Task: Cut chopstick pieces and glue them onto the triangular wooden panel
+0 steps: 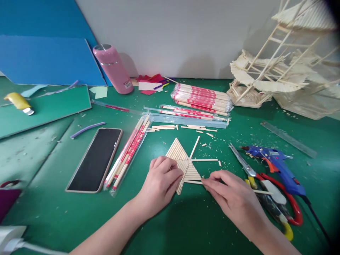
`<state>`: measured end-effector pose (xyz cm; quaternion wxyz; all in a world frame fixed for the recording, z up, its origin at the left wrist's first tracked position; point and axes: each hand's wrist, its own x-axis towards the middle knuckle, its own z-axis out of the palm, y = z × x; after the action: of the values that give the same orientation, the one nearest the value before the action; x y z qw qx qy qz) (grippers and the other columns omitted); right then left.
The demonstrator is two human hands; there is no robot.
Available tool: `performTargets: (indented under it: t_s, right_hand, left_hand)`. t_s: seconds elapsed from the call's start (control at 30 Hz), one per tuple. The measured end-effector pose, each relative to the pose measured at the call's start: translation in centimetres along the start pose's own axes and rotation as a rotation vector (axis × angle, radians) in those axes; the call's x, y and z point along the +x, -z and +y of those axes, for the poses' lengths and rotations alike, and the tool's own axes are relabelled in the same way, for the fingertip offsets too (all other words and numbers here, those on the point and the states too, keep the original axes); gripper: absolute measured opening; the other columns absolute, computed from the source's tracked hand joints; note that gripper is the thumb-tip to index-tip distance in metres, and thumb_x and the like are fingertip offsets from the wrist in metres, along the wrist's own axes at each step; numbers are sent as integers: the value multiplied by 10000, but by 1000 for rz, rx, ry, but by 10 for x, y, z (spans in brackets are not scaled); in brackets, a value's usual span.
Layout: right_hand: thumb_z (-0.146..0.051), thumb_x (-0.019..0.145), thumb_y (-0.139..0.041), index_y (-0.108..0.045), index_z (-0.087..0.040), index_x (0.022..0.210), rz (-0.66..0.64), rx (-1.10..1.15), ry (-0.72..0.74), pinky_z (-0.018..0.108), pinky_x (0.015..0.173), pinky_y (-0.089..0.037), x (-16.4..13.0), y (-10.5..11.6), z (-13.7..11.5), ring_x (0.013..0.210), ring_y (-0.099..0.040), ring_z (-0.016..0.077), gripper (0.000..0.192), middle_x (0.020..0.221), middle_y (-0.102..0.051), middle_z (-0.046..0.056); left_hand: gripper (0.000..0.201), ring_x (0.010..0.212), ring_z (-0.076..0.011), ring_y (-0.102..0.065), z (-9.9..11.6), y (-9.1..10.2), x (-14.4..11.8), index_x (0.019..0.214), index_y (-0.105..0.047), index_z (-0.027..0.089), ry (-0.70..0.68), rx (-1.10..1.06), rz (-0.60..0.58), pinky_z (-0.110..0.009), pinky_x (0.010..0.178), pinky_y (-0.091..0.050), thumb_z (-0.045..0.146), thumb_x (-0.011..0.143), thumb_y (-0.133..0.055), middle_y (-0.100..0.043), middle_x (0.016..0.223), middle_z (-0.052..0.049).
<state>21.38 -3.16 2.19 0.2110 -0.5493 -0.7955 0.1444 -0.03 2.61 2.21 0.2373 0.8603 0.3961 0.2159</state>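
A fan-like piece made of wooden sticks [177,150] lies on the table, with filled triangular sections and two bare spokes meeting at its centre. My left hand [162,179] grips the left part of this piece with bent fingers, covering some of it. Between its fingertips, my right hand [231,194] pinches a thin wooden stick [193,182] along the piece's lower edge. Another length of stick [262,192] shows beyond the right hand, roughly in line; whether it is the same stick is hidden. Small cut sticks [199,128] lie just behind the piece.
Scissors [241,161], pliers [276,209] and a blue glue gun [281,164] lie to the right. Wrapped chopsticks [130,154] and a phone [94,161] are at left. Behind stand a pink bottle [114,69], a chopstick bundle [202,97] and a stick model [273,71].
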Motion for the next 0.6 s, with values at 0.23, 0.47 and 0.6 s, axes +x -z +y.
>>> performTargets:
  t_s: [0.23,0.47,0.6]
  right_hand:
    - [-147,835,-496,-644,-198,905,18,3,9,267,631,-429,0,-1,-1,711,-543,131,172,809,-583,36]
    - [-165,842,-488,-655,-206,905,28,-9,7,262,636,-445,1,-2,-2,706,-560,127,184,801,-589,34]
    - [-168,842,-489,-643,-205,934,21,-6,-5,278,656,-460,2,-1,-2,732,-568,142,184,820,-594,43]
  left_hand:
    - [156,831,-191,-468,1,-1,1,863,-619,184,-2,-8,6,-363,747,-348,154,845,-467,-559,841,-54]
    - [149,835,-191,-468,1,-2,1,858,-614,184,0,-4,6,-364,746,-350,160,846,-467,-560,845,-52]
    - [158,845,-195,-472,1,-1,0,867,-614,192,11,-10,-6,-364,748,-362,164,849,-460,-566,855,-54]
